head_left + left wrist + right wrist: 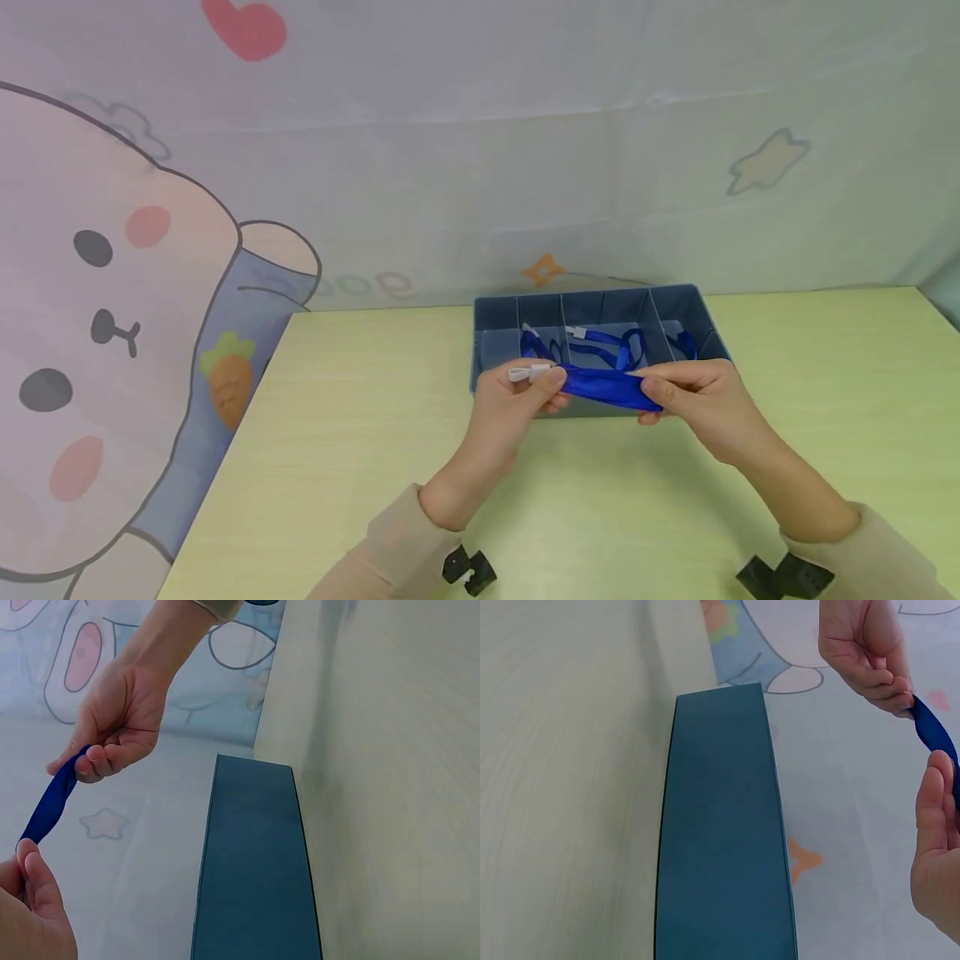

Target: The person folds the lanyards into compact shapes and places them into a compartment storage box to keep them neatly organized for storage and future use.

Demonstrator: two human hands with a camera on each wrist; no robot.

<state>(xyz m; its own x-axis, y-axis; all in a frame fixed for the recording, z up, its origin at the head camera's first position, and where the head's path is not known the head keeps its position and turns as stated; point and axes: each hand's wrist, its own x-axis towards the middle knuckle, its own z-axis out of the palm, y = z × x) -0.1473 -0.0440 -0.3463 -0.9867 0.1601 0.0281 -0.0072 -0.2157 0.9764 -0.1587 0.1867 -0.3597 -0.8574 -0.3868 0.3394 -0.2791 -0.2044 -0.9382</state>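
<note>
A folded blue lanyard (609, 388) is stretched between my two hands, above the front edge of a grey-blue divided box (486, 315). My left hand (513, 402) pinches one end between thumb and fingers, with a white plastic clip (529, 372) sticking out past the thumb. At the other end, my right hand (701, 406) pinches the blue band the same way. Both wrist views show the band (51, 802) slightly twisted between the fingertips. Inside the box, another blue lanyard with a white clip (576, 332) lies in the wide middle compartment.
More blue lanyard bands lie in the narrow compartment (531, 343) left of the middle and in the right one (684, 343). Behind the pale yellow-green table (360, 400) hangs a printed cloth (465, 183) with a cartoon animal at left.
</note>
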